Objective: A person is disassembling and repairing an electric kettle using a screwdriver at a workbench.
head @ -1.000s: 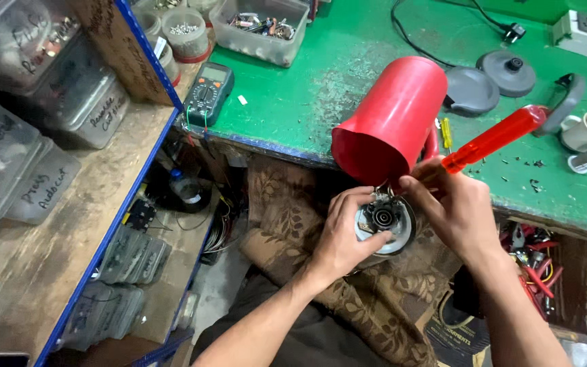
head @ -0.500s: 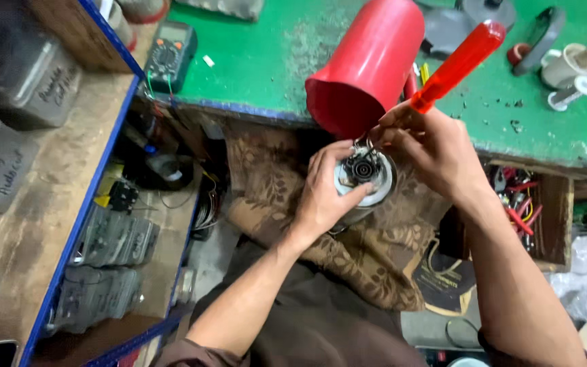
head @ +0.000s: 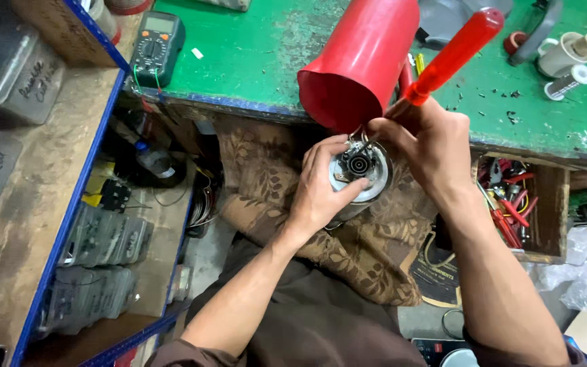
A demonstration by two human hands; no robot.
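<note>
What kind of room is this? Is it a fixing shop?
Probably yes, a small repair workshop. A multimeter sits on the green workbench, a wooden box of red-handled tools stands under it, and the right hand works a red screwdriver into a small round motor part.

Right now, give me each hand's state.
Left hand: closed around the round metal motor part.
Right hand: closed on the red-handled screwdriver.

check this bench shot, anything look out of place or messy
Mostly the red cone-shaped housing: it lies tipped on its side at the green bench edge, its open mouth overhanging. Small dark debris is scattered on the benchtop. The left hand grips the round motor part; the right hand holds a red-handled screwdriver.
</note>
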